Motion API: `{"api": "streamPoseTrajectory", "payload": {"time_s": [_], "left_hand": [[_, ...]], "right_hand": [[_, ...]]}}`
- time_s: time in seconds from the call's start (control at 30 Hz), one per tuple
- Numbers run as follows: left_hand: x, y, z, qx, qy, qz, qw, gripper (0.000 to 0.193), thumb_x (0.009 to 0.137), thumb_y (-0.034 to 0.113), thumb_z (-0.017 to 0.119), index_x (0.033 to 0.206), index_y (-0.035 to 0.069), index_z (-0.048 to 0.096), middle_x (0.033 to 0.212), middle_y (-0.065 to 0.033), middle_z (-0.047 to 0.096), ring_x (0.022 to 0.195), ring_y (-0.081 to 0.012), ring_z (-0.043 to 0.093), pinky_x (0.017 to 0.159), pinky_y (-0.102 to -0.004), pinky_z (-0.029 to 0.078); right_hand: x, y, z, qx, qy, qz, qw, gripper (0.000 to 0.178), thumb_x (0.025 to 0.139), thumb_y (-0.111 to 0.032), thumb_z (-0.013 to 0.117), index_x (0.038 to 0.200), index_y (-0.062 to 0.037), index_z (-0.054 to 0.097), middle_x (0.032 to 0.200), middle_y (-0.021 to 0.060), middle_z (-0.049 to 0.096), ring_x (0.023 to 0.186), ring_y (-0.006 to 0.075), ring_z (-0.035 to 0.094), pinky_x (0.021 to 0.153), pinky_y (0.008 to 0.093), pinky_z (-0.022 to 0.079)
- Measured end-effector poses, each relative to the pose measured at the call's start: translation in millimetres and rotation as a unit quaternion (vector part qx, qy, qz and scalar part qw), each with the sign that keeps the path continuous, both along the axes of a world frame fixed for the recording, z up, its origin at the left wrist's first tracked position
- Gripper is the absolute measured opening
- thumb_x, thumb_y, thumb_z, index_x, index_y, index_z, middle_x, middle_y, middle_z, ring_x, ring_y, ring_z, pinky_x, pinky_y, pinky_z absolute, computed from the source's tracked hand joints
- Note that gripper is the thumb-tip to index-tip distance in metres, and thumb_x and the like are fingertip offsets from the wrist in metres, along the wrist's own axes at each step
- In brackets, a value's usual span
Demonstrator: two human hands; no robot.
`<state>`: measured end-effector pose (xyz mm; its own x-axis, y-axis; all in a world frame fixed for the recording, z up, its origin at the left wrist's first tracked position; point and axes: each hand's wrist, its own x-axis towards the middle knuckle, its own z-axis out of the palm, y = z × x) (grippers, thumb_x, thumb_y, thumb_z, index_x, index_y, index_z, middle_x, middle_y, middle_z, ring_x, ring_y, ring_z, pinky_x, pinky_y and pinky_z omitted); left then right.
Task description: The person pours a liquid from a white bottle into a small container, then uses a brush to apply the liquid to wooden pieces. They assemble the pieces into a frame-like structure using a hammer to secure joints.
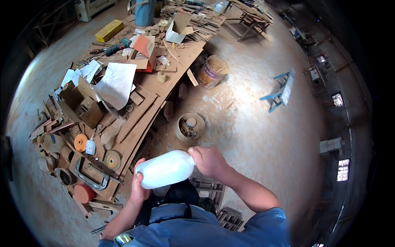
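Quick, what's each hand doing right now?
Left hand: holding the broad end of a white plastic bottle.
Right hand: closed around the same bottle's narrow end.

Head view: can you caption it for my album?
Left hand and right hand hold a white bottle beside a cluttered table.

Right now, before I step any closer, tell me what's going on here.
A person is holding a white bottle in both hands, in front of their body. The left hand holds its broad end; the right hand grips its narrow end, hiding whether there is a cap. To their left stands a cluttered workbench, with a metal clamp lying near its close end.
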<state>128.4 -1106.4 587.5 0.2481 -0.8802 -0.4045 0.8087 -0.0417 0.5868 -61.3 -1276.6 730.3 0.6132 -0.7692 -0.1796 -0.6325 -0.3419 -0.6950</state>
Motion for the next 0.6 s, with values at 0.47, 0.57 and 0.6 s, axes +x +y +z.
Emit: {"api": "streamPoseTrajectory", "payload": {"time_s": [0.47,0.57,0.6], "left_hand": [[-63,-199,-3,0.056,0.072,-0.032,0.995,0.082,0.075,0.058,0.066,0.137,0.012,0.041,0.122,-0.0137,0.053,0.106,-0.0297,0.057,0.083,-0.0435,0.051],[-47,-218,-8,0.071,0.231,-0.144,0.96,0.079,0.077,0.061,0.064,0.135,0.012,0.043,0.116,-0.0139,0.057,0.093,-0.0302,0.062,0.064,-0.0425,0.054],[-52,-226,-6,0.079,0.236,-0.139,0.959,0.078,0.077,0.062,0.063,0.134,0.011,0.044,0.114,-0.014,0.058,0.089,-0.0304,0.063,0.059,-0.0423,0.053]], "right_hand": [[-56,-202,-18,-0.028,-0.06,0.027,0.997,0.022,0.088,-0.023,0.062,0.099,-0.0044,0.067,0.07,0.0151,0.064,0.064,0.0327,0.064,0.06,0.0411,0.049],[-60,-233,-9,-0.148,-0.116,0.15,0.971,0.022,0.082,-0.02,0.065,0.099,-0.0052,0.068,0.074,0.0146,0.065,0.064,0.0305,0.065,0.057,0.04,0.05],[-62,-241,-9,-0.165,-0.116,0.149,0.968,0.022,0.081,-0.019,0.066,0.098,-0.0055,0.068,0.075,0.0146,0.066,0.064,0.0299,0.065,0.056,0.0397,0.05]]}}
